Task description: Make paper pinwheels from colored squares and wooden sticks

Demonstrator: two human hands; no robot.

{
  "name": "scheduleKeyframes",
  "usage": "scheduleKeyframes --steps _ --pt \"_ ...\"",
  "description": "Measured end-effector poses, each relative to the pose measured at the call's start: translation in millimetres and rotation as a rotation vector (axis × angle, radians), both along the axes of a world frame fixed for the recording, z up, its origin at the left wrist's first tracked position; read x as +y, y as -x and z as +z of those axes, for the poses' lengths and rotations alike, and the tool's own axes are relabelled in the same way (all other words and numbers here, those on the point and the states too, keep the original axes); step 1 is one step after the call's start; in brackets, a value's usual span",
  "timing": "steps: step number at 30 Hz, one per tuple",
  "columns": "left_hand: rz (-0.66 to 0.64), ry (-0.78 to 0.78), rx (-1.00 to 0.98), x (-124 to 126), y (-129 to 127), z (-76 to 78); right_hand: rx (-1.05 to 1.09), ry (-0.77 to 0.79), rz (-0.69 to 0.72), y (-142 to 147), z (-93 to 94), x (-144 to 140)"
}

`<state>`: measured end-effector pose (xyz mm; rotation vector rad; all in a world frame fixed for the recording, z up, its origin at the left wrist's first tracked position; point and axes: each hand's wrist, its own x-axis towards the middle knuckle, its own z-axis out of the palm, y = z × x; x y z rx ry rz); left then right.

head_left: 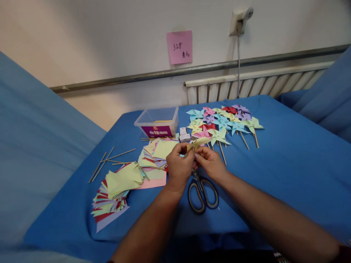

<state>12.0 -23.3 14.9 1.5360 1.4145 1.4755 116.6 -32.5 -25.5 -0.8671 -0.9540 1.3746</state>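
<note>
Between my two hands is a pale yellow paper piece [202, 141] with folded edges, held above the table. My left hand [179, 162] is closed, its thumb and fingers pinching the paper's left side. From the right, my right hand [211, 160] pinches at the paper's lower middle, fingertips close to the left thumb. The exact spot under the fingertips is hidden. Just below the hands lies a pair of scissors [203, 193] with dark handles, its blades mostly covered by the hands. Finished paper pinwheels [218, 136] in many colours lie on sticks behind the right hand.
Stacks of coloured paper squares [123, 179] fan out at left, beside loose wooden sticks [105, 160]. Behind stands a clear plastic box [157, 122], with small white boxes [184, 137] next to it. A blue cloth [287, 164] covers the table; a radiator [257, 86] is beyond.
</note>
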Motion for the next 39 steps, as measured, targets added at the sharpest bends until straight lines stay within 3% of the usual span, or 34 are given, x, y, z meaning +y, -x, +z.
scheduleKeyframes --steps 39 --pt "0.036 -0.065 0.156 0.0 2.2 -3.2 0.06 0.002 -0.039 5.8 2.0 -2.7"
